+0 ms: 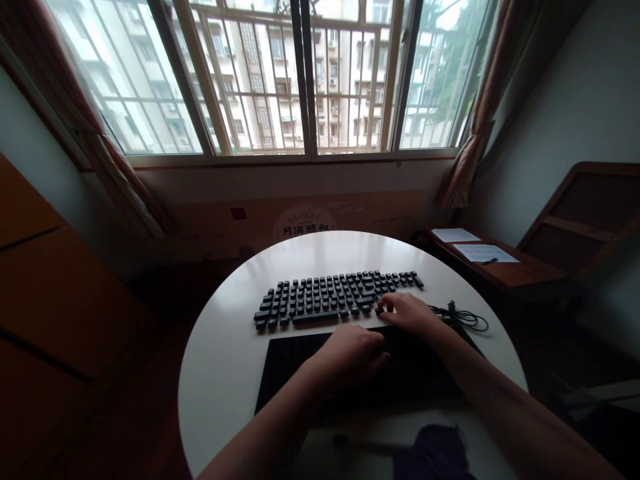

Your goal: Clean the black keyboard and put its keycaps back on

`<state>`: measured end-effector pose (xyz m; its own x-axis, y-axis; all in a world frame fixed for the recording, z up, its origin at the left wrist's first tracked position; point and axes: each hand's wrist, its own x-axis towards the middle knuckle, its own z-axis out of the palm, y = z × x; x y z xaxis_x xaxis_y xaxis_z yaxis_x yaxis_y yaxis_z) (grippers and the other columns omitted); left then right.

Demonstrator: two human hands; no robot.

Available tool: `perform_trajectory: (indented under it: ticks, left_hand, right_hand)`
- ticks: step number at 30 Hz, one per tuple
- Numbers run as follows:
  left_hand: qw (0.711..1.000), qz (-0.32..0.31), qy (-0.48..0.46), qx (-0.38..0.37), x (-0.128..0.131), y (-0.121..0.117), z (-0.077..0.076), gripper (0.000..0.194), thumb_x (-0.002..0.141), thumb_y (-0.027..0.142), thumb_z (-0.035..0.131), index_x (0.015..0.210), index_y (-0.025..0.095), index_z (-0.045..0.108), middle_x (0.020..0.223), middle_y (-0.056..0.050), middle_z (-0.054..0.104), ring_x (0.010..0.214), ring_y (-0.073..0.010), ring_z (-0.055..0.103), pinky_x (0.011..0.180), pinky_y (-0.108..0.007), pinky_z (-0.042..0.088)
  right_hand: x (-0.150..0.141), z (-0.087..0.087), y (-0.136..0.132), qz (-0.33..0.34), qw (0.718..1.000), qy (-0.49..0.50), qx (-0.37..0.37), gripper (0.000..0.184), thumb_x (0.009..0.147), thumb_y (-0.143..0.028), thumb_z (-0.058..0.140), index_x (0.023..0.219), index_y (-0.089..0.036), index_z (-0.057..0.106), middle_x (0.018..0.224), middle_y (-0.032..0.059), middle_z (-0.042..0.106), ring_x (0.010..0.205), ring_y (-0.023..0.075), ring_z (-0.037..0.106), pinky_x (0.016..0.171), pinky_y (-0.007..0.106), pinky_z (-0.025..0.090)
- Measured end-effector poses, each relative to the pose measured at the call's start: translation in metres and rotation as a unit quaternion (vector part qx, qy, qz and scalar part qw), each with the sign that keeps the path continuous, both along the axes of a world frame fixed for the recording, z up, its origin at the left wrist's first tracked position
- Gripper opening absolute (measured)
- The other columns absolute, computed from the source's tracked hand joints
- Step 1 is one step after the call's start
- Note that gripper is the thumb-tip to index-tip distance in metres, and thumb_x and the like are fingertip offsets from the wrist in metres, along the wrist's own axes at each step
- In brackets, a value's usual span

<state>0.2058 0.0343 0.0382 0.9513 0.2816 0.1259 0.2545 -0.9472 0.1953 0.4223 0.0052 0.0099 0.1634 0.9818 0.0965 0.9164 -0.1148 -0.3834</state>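
Loose black keycaps lie spread on the white table in the rows of a keyboard layout. My right hand reaches to the lower right of these rows, its thumb and fingers pinched on a small dark keycap. Nearer to me lies a black keyboard base, with its cable coiled beyond the right end. Over the middle of this base rests my left hand, fingers curled in and turned away from view. Whatever it may hold is hidden.
The round white table has a dark purple cloth and a dim, brush-like tool at its near side. To the right, papers and a pen lie on a wooden chair. A barred window is beyond.
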Motion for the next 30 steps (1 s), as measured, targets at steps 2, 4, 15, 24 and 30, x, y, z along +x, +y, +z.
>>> perform_trajectory:
  ticks: [2, 4, 15, 24, 30]
  left_hand:
    - [1.000, -0.001, 0.004, 0.000, 0.000, -0.001, 0.001, 0.023, 0.092, 0.037, 0.060, 0.076, 0.020, 0.064, 0.075, -0.004, 0.071, 0.069, -0.0217, 0.067, 0.056, -0.028, 0.038]
    - [1.000, -0.002, 0.008, 0.001, 0.000, -0.001, 0.001, 0.023, 0.092, 0.037, 0.059, 0.077, 0.021, 0.064, 0.075, -0.004, 0.071, 0.069, -0.0221, 0.068, 0.056, -0.028, 0.039]
    - [1.000, -0.004, 0.016, 0.007, 0.000, -0.001, 0.000, 0.022, 0.091, 0.038, 0.059, 0.079, 0.020, 0.065, 0.079, -0.004, 0.072, 0.072, -0.0218, 0.068, 0.058, -0.028, 0.042]
    - [1.000, -0.001, 0.021, 0.003, -0.001, 0.001, 0.004, 0.023, 0.092, 0.038, 0.059, 0.077, 0.020, 0.064, 0.076, -0.003, 0.071, 0.070, -0.0210, 0.067, 0.054, -0.027, 0.037]
    - [1.000, 0.004, 0.026, -0.007, -0.002, 0.000, 0.006, 0.025, 0.093, 0.038, 0.058, 0.077, 0.020, 0.064, 0.073, -0.003, 0.070, 0.069, -0.0209, 0.067, 0.054, -0.027, 0.037]
  right_hand:
    - [-0.003, -0.001, 0.000, -0.008, 1.000, -0.005, 0.007, 0.022, 0.082, -0.028, 0.065, 0.102, -0.024, 0.073, 0.091, 0.0025, 0.074, 0.086, 0.0208, 0.066, 0.070, 0.028, 0.040]
    - [-0.005, -0.003, 0.001, -0.017, 1.000, -0.012, 0.015, 0.020, 0.083, -0.028, 0.063, 0.100, -0.024, 0.073, 0.094, 0.0030, 0.074, 0.087, 0.0213, 0.066, 0.070, 0.028, 0.040]
    - [-0.008, -0.012, 0.008, -0.035, 0.998, -0.027, 0.041, 0.025, 0.084, -0.027, 0.066, 0.108, -0.023, 0.072, 0.099, 0.0043, 0.074, 0.092, 0.0232, 0.068, 0.076, 0.030, 0.045]
    - [-0.019, 0.022, -0.020, 0.076, 0.923, 0.060, 0.372, 0.030, 0.099, -0.027, 0.047, 0.121, -0.024, 0.068, 0.105, 0.0084, 0.065, 0.091, 0.0218, 0.065, 0.082, 0.035, 0.053]
    - [-0.013, 0.066, -0.058, -0.002, 0.824, 0.303, 0.480, 0.061, 0.101, -0.060, 0.024, 0.106, -0.022, 0.072, 0.076, 0.0040, 0.060, 0.065, 0.0182, 0.060, 0.064, 0.034, 0.052]
